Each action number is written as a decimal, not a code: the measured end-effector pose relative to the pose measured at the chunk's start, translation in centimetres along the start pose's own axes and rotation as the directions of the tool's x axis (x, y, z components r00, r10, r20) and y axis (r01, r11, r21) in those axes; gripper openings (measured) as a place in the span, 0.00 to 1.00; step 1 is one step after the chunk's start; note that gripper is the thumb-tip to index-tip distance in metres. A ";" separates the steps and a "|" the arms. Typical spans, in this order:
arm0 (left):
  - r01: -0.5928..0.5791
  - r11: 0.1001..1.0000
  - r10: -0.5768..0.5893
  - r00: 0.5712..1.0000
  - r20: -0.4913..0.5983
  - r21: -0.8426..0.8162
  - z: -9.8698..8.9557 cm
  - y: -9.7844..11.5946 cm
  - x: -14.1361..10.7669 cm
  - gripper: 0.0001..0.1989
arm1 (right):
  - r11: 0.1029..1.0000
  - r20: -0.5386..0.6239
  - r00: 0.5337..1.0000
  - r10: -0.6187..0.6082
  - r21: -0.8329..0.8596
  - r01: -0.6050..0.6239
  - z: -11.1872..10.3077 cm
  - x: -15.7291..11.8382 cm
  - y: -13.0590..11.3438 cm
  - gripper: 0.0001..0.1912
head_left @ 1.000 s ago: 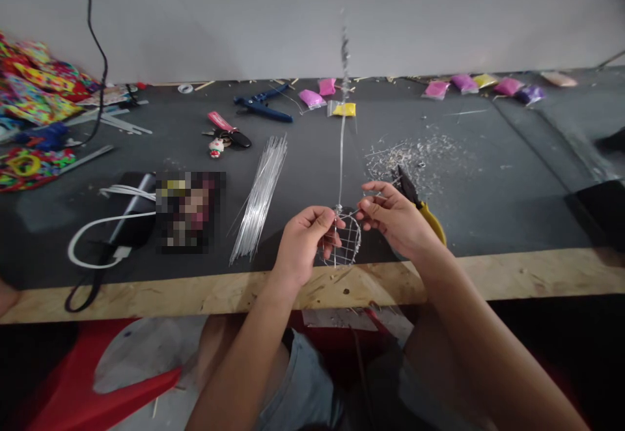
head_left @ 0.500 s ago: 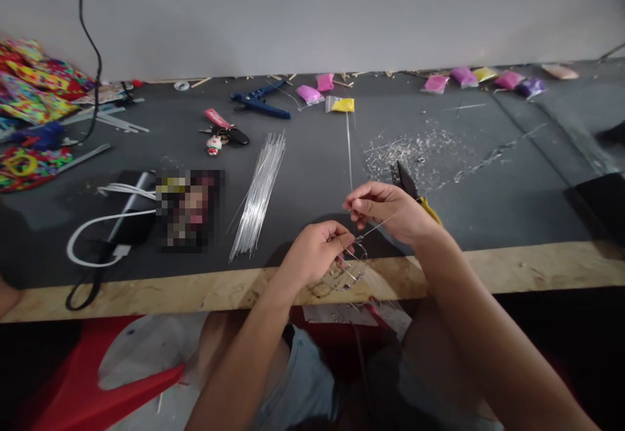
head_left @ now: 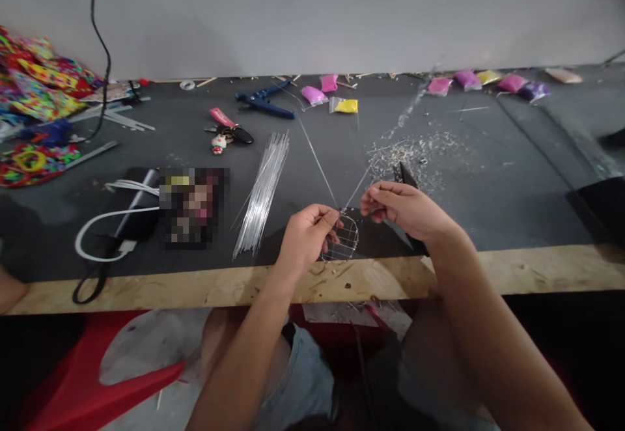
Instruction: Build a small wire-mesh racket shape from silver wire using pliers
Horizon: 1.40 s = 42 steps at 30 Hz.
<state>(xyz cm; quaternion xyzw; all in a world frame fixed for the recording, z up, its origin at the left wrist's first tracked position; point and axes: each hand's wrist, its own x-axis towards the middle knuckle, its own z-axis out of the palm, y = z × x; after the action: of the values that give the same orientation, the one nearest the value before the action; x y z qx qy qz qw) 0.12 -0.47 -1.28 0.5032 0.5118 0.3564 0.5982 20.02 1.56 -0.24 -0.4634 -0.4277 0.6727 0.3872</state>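
A small round wire frame (head_left: 347, 239) with crossing wires hangs near the table's front edge. My left hand (head_left: 315, 229) pinches its top, where the wires meet. From that point two long thin wires spread away over the dark mat, one up-left and one up-right. Just right of the frame is my right hand (head_left: 393, 206), its fingers curled together near the right wire; whether it holds anything is too small to tell. Pliers (head_left: 408, 176) lie partly hidden behind my right hand. A bundle of straight silver wires (head_left: 262, 196) lies left of my left hand.
Scattered wire clippings (head_left: 415, 154) lie beyond my right hand. Blue pliers (head_left: 266, 102), keys (head_left: 232, 133) and a yellow packet (head_left: 346, 106) are farther back. A white cable (head_left: 85, 226) loops at left, near colourful bags (head_left: 41, 92). Part of another person's skin (head_left: 10, 291) shows at the left edge.
Both hands have shifted; the wire frame has moved up and slightly left with my left hand. The long wires now spread apart in a V, and my right hand is slightly farther right.
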 end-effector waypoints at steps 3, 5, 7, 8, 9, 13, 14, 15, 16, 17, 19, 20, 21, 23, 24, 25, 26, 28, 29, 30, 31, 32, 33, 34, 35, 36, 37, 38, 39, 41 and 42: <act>-0.041 0.993 0.052 0.994 -0.093 0.112 0.1 0.0 0.0 0.11 | 0.993 0.108 0.993 0.046 -0.113 -0.033 -0.6 -1.0 -0.8 0.11; -0.069 0.973 0.099 0.987 -0.129 0.221 0.1 0.1 -0.2 0.12 | 0.993 0.190 0.982 0.002 -0.113 0.020 -0.2 -1.8 -1.6 0.11; -0.094 0.936 0.149 0.979 -0.140 0.340 0.3 0.1 -0.4 0.13 | 0.991 0.199 0.978 -0.065 -0.100 0.086 0.8 -2.4 -2.4 0.25; -0.110 0.909 0.178 0.974 -0.137 0.402 0.5 0.0 -0.6 0.14 | 0.991 0.182 0.980 -0.077 -0.098 0.096 1.5 -2.5 -2.7 0.30; -0.127 0.878 0.210 0.969 -0.131 0.462 0.6 0.0 -0.6 0.14 | 0.990 0.158 0.985 -0.068 -0.108 0.086 2.2 -2.5 -2.9 0.33; -0.180 0.705 0.328 0.940 -0.091 0.686 1.3 -0.3 -0.9 0.13 | 0.988 0.030 0.995 -0.094 -0.118 0.097 4.4 -1.5 -3.1 0.41; -0.180 0.660 0.342 0.936 -0.078 0.729 1.5 -0.4 -1.0 0.13 | 0.988 0.030 0.995 -0.098 -0.119 0.101 4.7 -1.2 -3.0 0.41; -0.179 0.621 0.349 0.935 -0.065 0.763 1.6 -0.3 -1.0 0.13 | 0.986 0.039 0.994 -0.103 -0.125 0.107 4.8 -0.9 -3.0 0.39; -0.179 0.592 0.354 0.934 -0.053 0.786 1.7 -0.3 -1.0 0.13 | 0.984 0.056 0.993 -0.108 -0.136 0.115 4.9 -0.7 -2.9 0.34; -0.182 0.576 0.358 0.933 -0.045 0.797 1.7 -0.2 -1.0 0.13 | 0.980 0.073 0.990 -0.118 -0.152 0.128 5.0 -0.5 -2.9 0.29; -0.193 0.584 0.366 0.929 -0.044 0.789 1.7 -0.1 -1.0 0.12 | 0.970 0.098 0.984 -0.146 -0.180 0.162 5.1 -0.4 -2.8 0.16; -0.198 0.607 0.367 0.929 -0.051 0.770 1.6 0.0 -0.9 0.11 | 0.965 0.097 0.981 -0.168 -0.188 0.184 5.1 -0.4 -2.8 0.11; -0.198 0.642 0.363 0.930 -0.066 0.740 1.5 0.0 -0.9 0.11 | 0.958 0.087 0.977 -0.194 -0.195 0.208 5.2 -0.5 -2.8 0.09; -0.186 0.732 0.333 0.937 -0.107 0.656 1.2 0.0 -0.8 0.10 | 0.945 0.052 0.968 -0.246 -0.209 0.252 5.5 -0.9 -2.6 0.09; -0.174 0.777 0.312 0.941 -0.130 0.606 1.1 0.0 -0.7 0.11 | 0.939 0.035 0.963 -0.267 -0.214 0.269 5.7 -1.1 -2.4 0.09; -0.160 0.813 0.292 0.944 -0.155 0.560 0.9 0.0 -0.6 0.11 | 0.935 0.020 0.958 -0.285 -0.214 0.283 5.8 -1.4 -2.2 0.10; -0.145 0.840 0.276 0.944 -0.180 0.523 0.8 0.1 -0.6 0.12 | 0.934 0.014 0.955 -0.297 -0.205 0.293 6.0 -1.8 -1.8 0.11; -0.125 0.880 0.251 0.942 -0.224 0.459 0.6 0.2 -0.4 0.13 | 0.933 -0.014 0.945 -0.326 -0.168 0.319 6.3 -2.4 -1.0 0.12; -0.118 0.900 0.238 0.940 -0.245 0.420 0.5 0.2 -0.3 0.13 | 0.931 -0.027 0.943 -0.332 -0.169 0.323 6.4 -2.7 -0.6 0.12; -0.112 0.922 0.221 0.939 -0.264 0.372 0.4 0.2 -0.2 0.13 | 0.931 -0.043 0.943 -0.331 -0.177 0.319 6.5 -3.0 -0.1 0.11; -0.107 0.944 0.198 0.940 -0.278 0.312 0.3 0.3 -0.1 0.13 | 0.932 -0.057 0.945 -0.323 -0.192 0.307 6.5 -3.2 0.3 0.12; -0.102 0.964 0.173 0.942 -0.287 0.245 0.1 0.3 0.1 0.13 | 0.932 -0.069 0.945 -0.319 -0.204 0.299 6.5 -3.3 0.6 0.12; -0.099 0.979 0.149 0.944 -0.294 0.177 0.0 0.3 0.2 0.13 | 0.930 -0.077 0.943 -0.322 -0.210 0.301 6.5 -3.4 0.9 0.12; -0.098 0.989 0.127 0.946 -0.297 0.109 -0.1 0.3 0.4 0.13 | 0.928 -0.083 0.941 -0.327 -0.216 0.304 6.6 -3.4 1.1 0.12; -0.099 0.994 0.107 0.949 -0.298 0.041 -0.2 0.3 0.5 0.12 | 0.924 -0.086 0.938 -0.336 -0.222 0.310 6.6 -3.4 1.2 0.12; -0.100 0.995 0.087 0.951 -0.296 -0.028 -0.3 0.3 0.6 0.12 | 0.920 -0.087 0.935 -0.344 -0.228 0.318 6.6 -3.3 1.3 0.12; -0.099 0.990 0.067 0.954 -0.292 -0.097 -0.4 0.3 0.7 0.11 | 0.916 -0.089 0.932 -0.352 -0.235 0.324 6.6 -3.3 1.3 0.12; -0.097 0.982 0.048 0.958 -0.284 -0.161 -0.5 0.4 0.7 0.11 | 0.913 -0.091 0.929 -0.359 -0.242 0.329 6.6 -3.2 1.3 0.12; -0.095 0.972 0.032 0.961 -0.276 -0.216 -0.6 0.4 0.7 0.10 | 0.911 -0.097 0.927 -0.363 -0.248 0.331 6.5 -3.1 1.3 0.12; -0.091 0.950 0.012 0.966 -0.257 -0.298 -0.7 0.6 0.7 0.10 | 0.911 -0.121 0.923 -0.365 -0.249 0.327 6.4 -2.9 1.3 0.12; -0.089 0.941 0.006 0.969 -0.248 -0.327 -0.8 0.7 0.7 0.09 | 0.916 -0.135 0.923 -0.360 -0.241 0.321 6.3 -2.9 1.4 0.12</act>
<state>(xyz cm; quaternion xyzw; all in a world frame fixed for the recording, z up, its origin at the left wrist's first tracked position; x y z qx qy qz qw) -0.41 0.51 -0.71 0.3587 0.5006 0.5117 0.5990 14.63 -2.90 0.57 -0.4783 -0.5357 0.5010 0.4830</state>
